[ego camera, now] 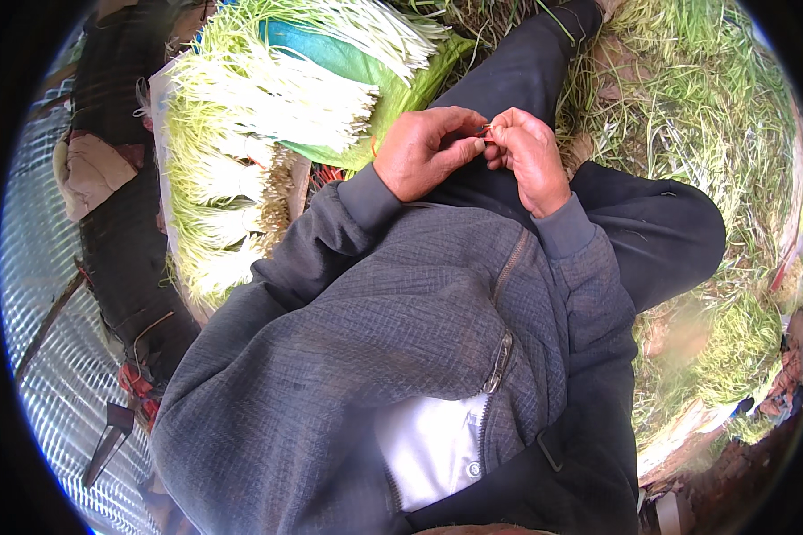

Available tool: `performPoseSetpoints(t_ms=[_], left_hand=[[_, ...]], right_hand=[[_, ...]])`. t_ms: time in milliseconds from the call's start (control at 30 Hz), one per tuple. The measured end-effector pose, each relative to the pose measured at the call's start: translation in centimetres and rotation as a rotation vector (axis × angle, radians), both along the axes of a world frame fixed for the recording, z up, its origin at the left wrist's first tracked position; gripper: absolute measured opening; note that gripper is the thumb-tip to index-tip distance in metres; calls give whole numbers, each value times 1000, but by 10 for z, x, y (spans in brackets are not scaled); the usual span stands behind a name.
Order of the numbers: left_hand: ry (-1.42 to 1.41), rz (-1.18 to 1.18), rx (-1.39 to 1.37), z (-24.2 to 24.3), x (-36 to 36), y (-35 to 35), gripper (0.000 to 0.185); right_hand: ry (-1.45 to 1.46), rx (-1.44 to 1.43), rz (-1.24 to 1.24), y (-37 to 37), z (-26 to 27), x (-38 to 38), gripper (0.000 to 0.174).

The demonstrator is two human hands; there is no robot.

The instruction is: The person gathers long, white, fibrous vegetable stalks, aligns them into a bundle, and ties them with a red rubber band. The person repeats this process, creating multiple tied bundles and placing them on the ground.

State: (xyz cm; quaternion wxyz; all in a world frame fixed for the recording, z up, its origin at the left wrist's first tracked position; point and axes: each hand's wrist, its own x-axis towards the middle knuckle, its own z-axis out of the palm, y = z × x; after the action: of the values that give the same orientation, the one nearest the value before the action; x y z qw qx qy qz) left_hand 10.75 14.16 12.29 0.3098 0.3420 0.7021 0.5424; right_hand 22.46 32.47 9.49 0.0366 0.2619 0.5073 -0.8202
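My left hand and my right hand meet above my lap. Their fingertips pinch a thin red tie between them, mostly hidden by the fingers. To the left of my left hand lies a loose layer of pale chive-like stalks, white ends facing right, partly on green and teal plastic sheeting. Nearer my left forearm, several bundles of these stalks are stacked in a row, brownish cut ends inward. More red ties show just beyond my left sleeve.
Loose green leaves and trimmings cover the ground at right, around my bent leg. At far left, a dark strip runs beside translucent ribbed sheeting. A folded pale cloth rests on that strip.
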Motion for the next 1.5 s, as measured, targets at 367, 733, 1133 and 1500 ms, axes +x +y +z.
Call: performPoseSetpoints(t_ms=[367,733,1133,1500], left_hand=[[255,-13,-91,7,4,-4,12],[327,-23,-50,20,23,-9,9],[215,-20,-17,30,39,-17,14],[194,45,79,52,62,-25,13]], right_hand=[[5,250,181,-1,22,12,8],[113,305,8,-15,34,22,12],[213,166,-70,-20,43,37,11],[326,110,-16,-16,58,64,6]])
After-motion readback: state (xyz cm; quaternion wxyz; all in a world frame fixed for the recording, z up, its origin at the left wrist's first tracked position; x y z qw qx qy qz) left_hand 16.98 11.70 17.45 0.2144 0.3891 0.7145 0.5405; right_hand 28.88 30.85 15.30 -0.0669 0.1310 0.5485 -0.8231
